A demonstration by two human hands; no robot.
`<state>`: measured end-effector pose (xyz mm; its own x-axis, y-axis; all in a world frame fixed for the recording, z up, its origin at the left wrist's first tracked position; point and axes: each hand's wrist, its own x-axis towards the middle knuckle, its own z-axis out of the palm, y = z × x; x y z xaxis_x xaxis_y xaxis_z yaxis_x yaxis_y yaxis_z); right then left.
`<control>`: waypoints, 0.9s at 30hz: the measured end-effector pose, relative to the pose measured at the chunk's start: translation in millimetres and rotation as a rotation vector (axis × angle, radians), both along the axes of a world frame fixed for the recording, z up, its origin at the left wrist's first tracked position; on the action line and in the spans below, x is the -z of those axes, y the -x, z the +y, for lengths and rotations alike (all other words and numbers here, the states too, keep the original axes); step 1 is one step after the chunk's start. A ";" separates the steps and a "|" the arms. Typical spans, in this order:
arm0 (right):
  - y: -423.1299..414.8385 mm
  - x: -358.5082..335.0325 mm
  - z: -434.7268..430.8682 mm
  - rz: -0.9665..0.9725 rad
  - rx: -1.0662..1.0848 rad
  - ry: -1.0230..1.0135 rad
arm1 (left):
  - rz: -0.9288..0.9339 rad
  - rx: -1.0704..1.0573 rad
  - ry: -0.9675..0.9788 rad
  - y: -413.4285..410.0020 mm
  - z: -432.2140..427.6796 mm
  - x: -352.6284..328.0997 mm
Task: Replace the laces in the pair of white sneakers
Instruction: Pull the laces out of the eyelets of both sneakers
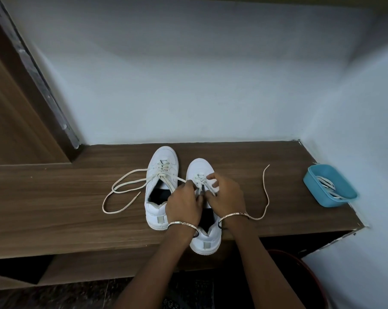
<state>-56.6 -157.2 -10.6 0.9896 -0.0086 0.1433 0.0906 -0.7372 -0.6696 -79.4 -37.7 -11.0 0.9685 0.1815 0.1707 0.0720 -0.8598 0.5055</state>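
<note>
Two white sneakers stand side by side on a wooden shelf (54, 192), toes pointing away from me. The left sneaker (158, 188) is laced, and its long cream lace ends (121, 188) trail loose to the left. The right sneaker (205, 239) sits nearer to me, its heel over the shelf's front edge. My left hand (183, 204) and my right hand (225, 197) both pinch the cream lace (203, 178) over its eyelets. One end of that lace (265, 190) snakes off to the right across the shelf.
A blue plastic tub (320, 197) holding white laces stands at the shelf's right end against the wall. White walls close in behind and on the right. A wooden door frame (21, 121) rises at the left. A red round object (309, 277) sits below right.
</note>
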 end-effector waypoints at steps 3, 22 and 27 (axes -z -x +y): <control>-7.8 3.5 11.0 -0.088 -0.066 0.079 | -0.041 -0.065 0.016 0.8 -4.0 3.3; -4.7 28.7 9.6 -0.111 0.286 -0.246 | -0.058 0.051 -0.087 -32.0 -5.1 3.2; -2.5 29.4 11.1 -0.023 0.386 -0.375 | -0.114 0.057 -0.050 -34.8 -4.2 6.7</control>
